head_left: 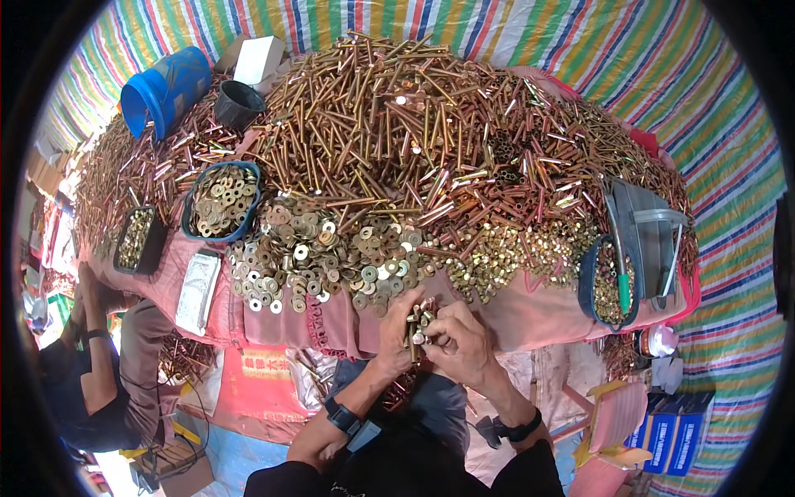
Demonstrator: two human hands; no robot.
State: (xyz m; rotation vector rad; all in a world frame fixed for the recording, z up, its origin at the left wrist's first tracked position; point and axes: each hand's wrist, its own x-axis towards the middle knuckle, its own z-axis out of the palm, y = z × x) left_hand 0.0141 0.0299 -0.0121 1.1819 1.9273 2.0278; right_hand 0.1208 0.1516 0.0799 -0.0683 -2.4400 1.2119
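Note:
Just in front of the near edge of a heaped table, my left hand (397, 333) is wrapped round a small bundle of brass-coloured anchor bolts (416, 340). My right hand (460, 346) is closed beside it, its thumb and fingers pinched at the bolts' ends; a small piece there is too hidden to name. Right ahead of my left hand lies a spread of flat metal washers (302, 257). Small brassy nuts (513, 253) cover the cloth beyond my right hand. Behind both rises a big pile of long bolts and sleeves (356, 124).
A blue tub of washers (189, 224) and a black tray of nuts (122, 263) sit left. At the right are a tub of nuts (586, 302) and a grey container (650, 215). A blue bucket (178, 87) lies tipped at the back left. Another person's arm (98, 356) shows far left.

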